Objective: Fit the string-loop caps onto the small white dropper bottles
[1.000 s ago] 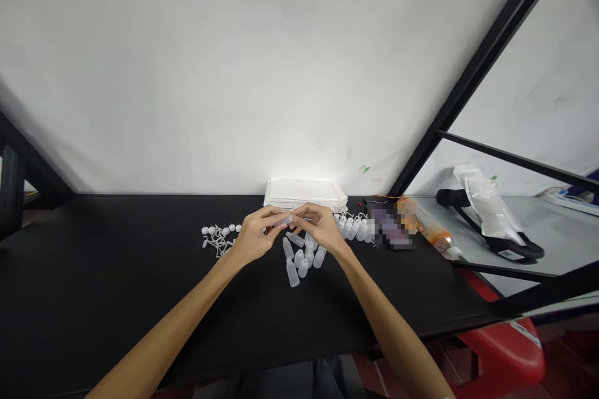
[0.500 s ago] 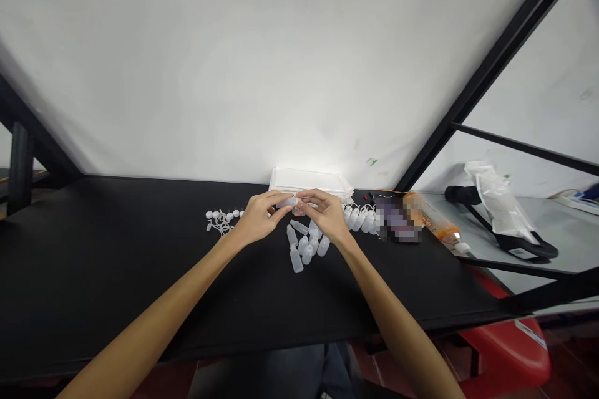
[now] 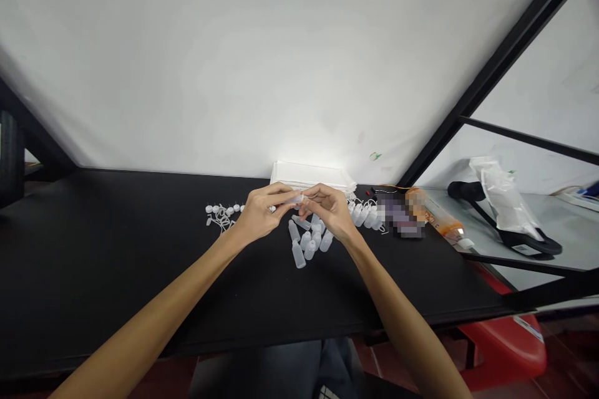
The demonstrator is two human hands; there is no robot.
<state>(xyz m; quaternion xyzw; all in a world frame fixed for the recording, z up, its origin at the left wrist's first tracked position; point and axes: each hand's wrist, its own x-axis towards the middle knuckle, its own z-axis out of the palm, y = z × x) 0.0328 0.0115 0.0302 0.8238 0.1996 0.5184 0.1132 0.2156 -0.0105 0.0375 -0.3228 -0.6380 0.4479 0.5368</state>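
My left hand point(image 3: 262, 211) pinches a small translucent bottle point(image 3: 296, 199) between thumb and fingers, above the black table. My right hand point(image 3: 329, 207) closes on the neck end of the same bottle, its fingertips touching that end; whatever small part is between them is hidden. Just below the hands lies a loose group of translucent bottles point(image 3: 298, 254). White caps with cords point(image 3: 221, 219) lie to the left of my left hand. Right of my right hand stands a row of bottles with white cords attached point(image 3: 365, 214).
A stack of white sheets or trays point(image 3: 311, 173) lies against the wall behind the hands. Farther right are a blurred dark item point(image 3: 401, 217), an orange-labelled bottle point(image 3: 437, 217) and a black stand with a plastic bag point(image 3: 508, 199). A red stool point(image 3: 508, 349) sits below the table.
The view has shifted slightly. Both hands remain together at the bottle, with the right hand's fingers slightly changed in pose around its neck end.
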